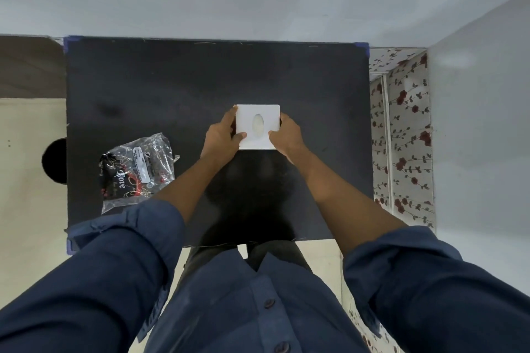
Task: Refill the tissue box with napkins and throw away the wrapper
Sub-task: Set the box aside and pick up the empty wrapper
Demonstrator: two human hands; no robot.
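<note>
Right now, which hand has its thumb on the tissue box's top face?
Both: left hand at the lower-left corner, right hand at the lower-right edge of the white tissue box.

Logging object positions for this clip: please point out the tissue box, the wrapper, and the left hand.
tissue box [258, 113]: head view, white top face above the oval slot.
wrapper [137, 169]: head view, middle of the crumpled plastic.
left hand [220, 137]: head view, back of the hand.

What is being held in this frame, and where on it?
The white tissue box, gripped by both hands: left hand at its left edge, right hand at its right edge.
</note>
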